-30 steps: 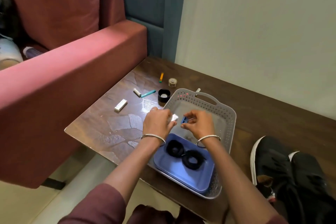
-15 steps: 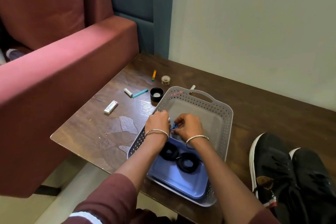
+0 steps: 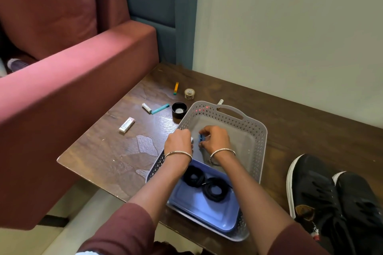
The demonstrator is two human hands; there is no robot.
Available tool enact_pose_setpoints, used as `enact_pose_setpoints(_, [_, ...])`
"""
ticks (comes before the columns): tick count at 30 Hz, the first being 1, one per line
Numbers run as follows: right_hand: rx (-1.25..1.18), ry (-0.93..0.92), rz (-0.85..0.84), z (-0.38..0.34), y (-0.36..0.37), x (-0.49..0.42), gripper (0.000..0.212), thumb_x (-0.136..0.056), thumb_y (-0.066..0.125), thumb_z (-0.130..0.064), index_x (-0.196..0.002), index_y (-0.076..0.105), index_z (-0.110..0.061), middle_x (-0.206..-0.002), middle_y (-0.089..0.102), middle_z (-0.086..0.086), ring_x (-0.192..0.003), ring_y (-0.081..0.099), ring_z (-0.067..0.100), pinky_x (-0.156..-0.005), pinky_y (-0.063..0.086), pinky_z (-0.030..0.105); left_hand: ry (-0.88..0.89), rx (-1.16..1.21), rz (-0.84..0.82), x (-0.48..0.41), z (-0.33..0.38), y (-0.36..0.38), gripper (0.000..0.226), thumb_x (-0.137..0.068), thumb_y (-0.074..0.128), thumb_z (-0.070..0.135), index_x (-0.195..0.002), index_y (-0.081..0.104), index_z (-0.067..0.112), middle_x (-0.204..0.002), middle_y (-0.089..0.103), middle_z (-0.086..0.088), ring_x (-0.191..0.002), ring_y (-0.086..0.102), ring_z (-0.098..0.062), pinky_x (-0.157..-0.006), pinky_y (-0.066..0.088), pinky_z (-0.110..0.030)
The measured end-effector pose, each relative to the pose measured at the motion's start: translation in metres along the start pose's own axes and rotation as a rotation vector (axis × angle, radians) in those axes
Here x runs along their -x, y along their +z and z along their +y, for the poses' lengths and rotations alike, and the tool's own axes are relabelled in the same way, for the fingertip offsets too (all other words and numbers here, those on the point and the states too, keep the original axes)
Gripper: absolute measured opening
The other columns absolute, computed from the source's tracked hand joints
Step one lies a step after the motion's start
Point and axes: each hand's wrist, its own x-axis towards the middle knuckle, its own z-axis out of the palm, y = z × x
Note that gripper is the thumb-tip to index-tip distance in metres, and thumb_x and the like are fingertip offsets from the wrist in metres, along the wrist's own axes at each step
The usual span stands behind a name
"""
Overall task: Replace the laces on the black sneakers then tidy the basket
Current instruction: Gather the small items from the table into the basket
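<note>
A grey perforated basket (image 3: 253, 130) sits on the brown table. Both hands are inside it near its middle. My right hand (image 3: 215, 139) pinches a small blue item (image 3: 201, 137). My left hand (image 3: 179, 141) has curled fingers around a small white piece (image 3: 192, 139), mostly hidden. A blue tray (image 3: 207, 211) lies in the basket's near end with two coiled black laces (image 3: 193, 176) (image 3: 215, 189) on it. The pair of black sneakers (image 3: 331, 203) stands on the table to the right.
Loose items lie left of the basket: a white eraser (image 3: 126, 124), a white tube (image 3: 146, 107), a teal marker (image 3: 160, 108), a black cap (image 3: 179, 109), an orange stick (image 3: 176, 88), a tape roll (image 3: 189, 93). A red sofa arm (image 3: 72, 89) borders the table's left side.
Both hands have gone from above the basket's left rim down into the basket, still with the small blue and white pieces. The view has shifted slightly.
</note>
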Motion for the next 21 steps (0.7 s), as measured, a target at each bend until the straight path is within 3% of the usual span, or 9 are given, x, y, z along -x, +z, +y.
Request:
enact_pose_setpoints(7, [0.095, -0.155, -0.053, -0.012, -0.002, -0.024, 0.042, -0.079, 0.07, 0.004, -0.108, 0.076, -0.025, -0.107, 0.074, 0.002, -0.097, 0.069, 0.022, -0.088, 0.054, 0.032, -0.071, 0.07, 0.119, 0.011, -0.002, -0.019, 0.03, -0.096, 0.062, 0.034, -0.11, 0.063, 0.008, -0.109, 0.064, -0.017, -0.105, 0.062, -0.038, -0.074, 0.046, -0.038])
enact_pose_setpoints(10, [0.13, -0.217, -0.095, -0.014, 0.001, -0.033, 0.045, -0.079, 0.069, 0.008, -0.109, 0.077, -0.025, -0.107, 0.074, 0.003, -0.098, 0.068, 0.022, -0.089, 0.055, 0.034, -0.134, 0.197, 0.273, 0.01, -0.018, -0.034, 0.022, -0.095, 0.062, 0.034, -0.099, 0.067, 0.014, -0.097, 0.068, -0.014, -0.096, 0.064, -0.037, -0.068, 0.04, -0.034])
enact_pose_setpoints(13, [0.127, -0.252, -0.104, -0.013, 0.008, -0.039, 0.039, -0.081, 0.069, 0.005, -0.106, 0.078, -0.024, -0.101, 0.075, 0.001, -0.093, 0.069, 0.02, -0.087, 0.056, 0.034, -0.203, 0.337, 0.403, 0.004, -0.044, -0.044, 0.017, -0.089, 0.069, 0.035, -0.084, 0.071, 0.019, -0.081, 0.073, -0.009, -0.085, 0.068, -0.032, -0.069, 0.046, -0.033])
enact_pose_setpoints(16, [0.096, -0.25, -0.099, -0.01, 0.011, -0.043, 0.047, -0.079, 0.061, 0.011, -0.109, 0.077, -0.021, -0.1, 0.075, 0.002, -0.092, 0.069, 0.019, -0.086, 0.056, 0.031, -0.305, 0.394, 0.397, -0.003, -0.073, -0.045, 0.016, -0.087, 0.072, 0.033, -0.082, 0.072, 0.018, -0.083, 0.074, -0.007, -0.088, 0.067, -0.031, -0.07, 0.041, -0.031])
enact_pose_setpoints(21, [-0.049, -0.208, -0.106, -0.006, 0.009, -0.044, 0.052, -0.076, 0.049, 0.015, -0.109, 0.076, -0.014, -0.102, 0.076, 0.008, -0.092, 0.07, 0.024, -0.092, 0.056, 0.038, -0.378, 0.401, 0.368, -0.01, -0.115, -0.029, 0.006, -0.085, 0.071, 0.022, -0.088, 0.074, 0.017, -0.096, 0.075, -0.008, -0.097, 0.066, -0.035, -0.078, 0.047, -0.035])
